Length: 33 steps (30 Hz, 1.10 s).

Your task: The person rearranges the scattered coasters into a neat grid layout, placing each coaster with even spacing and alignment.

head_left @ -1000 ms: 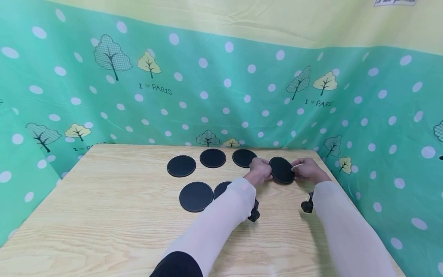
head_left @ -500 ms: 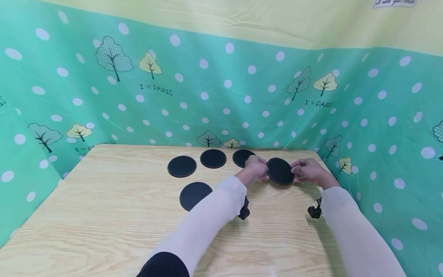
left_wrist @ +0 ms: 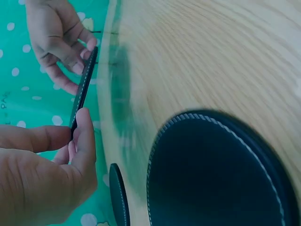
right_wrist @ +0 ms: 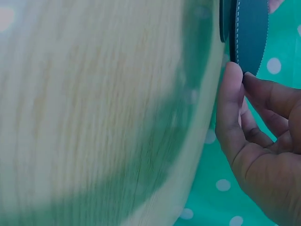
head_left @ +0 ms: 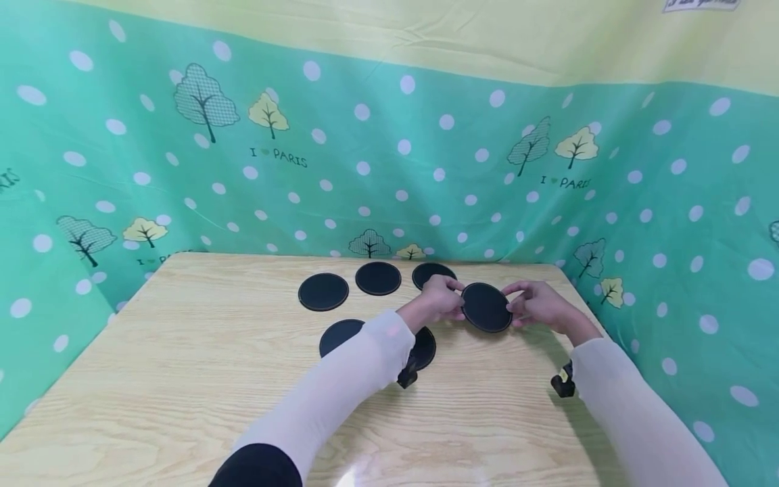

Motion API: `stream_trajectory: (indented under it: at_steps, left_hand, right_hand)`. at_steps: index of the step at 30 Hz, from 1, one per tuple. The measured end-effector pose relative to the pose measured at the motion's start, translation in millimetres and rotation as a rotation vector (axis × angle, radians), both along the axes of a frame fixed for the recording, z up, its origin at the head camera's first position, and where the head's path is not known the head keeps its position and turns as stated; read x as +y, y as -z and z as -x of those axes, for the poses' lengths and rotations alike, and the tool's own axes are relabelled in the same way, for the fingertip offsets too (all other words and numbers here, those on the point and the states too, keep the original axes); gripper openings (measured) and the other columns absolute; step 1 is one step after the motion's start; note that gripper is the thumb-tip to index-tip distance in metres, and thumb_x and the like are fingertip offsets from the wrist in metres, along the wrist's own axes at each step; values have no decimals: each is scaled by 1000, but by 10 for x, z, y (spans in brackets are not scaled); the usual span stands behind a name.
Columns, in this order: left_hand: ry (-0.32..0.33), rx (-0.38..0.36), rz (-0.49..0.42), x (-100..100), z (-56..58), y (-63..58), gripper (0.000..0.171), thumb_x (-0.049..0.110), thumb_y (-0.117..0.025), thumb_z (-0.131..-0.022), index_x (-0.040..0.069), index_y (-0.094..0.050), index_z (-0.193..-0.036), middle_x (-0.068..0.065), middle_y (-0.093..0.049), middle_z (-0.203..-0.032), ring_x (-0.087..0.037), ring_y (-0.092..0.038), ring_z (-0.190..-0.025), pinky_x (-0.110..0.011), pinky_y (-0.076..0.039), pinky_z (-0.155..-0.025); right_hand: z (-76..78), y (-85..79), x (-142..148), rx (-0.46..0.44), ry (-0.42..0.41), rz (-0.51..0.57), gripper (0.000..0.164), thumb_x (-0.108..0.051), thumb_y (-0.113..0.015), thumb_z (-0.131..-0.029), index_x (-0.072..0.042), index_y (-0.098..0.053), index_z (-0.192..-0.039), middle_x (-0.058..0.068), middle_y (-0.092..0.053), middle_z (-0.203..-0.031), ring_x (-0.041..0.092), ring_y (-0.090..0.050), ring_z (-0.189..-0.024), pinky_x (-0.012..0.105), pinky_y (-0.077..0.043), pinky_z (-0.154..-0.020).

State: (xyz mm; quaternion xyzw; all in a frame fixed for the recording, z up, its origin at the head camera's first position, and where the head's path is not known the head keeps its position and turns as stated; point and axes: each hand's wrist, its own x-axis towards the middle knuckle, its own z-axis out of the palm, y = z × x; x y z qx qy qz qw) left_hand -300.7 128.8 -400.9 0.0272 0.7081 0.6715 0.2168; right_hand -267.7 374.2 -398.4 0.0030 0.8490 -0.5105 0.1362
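And there it is, right of centre: the black disc (head_left: pixel 486 308), pinched at opposite edges by your left hand (head_left: pixel 435 297) and your right hand (head_left: pixel 538 308). Gripping both sides probably steadies it (its face tips toward the head camera). Left of it, three other discs (head_left: pixel 378 278) lie flat along the table's (head_left: pixel 182 379) back, perhaps spaced for easy grasping; two front discs (head_left: pixel 426 348) sit partly hidden by your left sleeve (head_left: pixel 341 379).
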Motion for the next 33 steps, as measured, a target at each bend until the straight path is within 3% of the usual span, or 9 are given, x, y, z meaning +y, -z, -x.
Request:
stream_trajectory:
  at_steps: [14, 22, 29, 33]
  left_hand:
    - [101, 3, 28, -267, -78, 19, 35, -20, -58, -90, -1, -63, -119, -14, -60, -82, -20, -62, -62, -42, -65, -80]
    - [119, -10, 40, -403, -107, 62, 33, -20, -58, -90, -2, -60, -118, -14, -58, -80, -20, -61, -62, -37, -66, -74]
    - [113, 21, 189, -464, -170, 71, 33, -21, -63, -87, -1, -62, -113, -12, -59, -80, -17, -64, -55, -30, -65, -64]
    - [122, 27, 197, -465, -200, 82, 33, -24, -63, -83, -4, -61, -109, -14, -59, -83, -19, -63, -55, -32, -65, -65]
  right_hand:
    - [-129, -64, -192, -5, -45, 20, 42, 7, -54, -100, 10, -46, -141, 18, -64, -101, 27, -68, -81, 44, -65, -78]
    - [-188, -18, -301, -22, -52, 64, 44, 7, -58, -98, 8, -47, -141, 19, -63, -101, 26, -67, -82, 44, -65, -78]
    - [-263, 53, -402, -41, -49, 81, 43, 7, -56, -99, 6, -49, -141, 20, -62, -103, 25, -67, -83, 43, -65, -78]
    - [-296, 98, -417, -60, -40, 80, 43, 7, -57, -98, 6, -49, -140, 19, -61, -102, 24, -67, -82, 43, -65, -78]
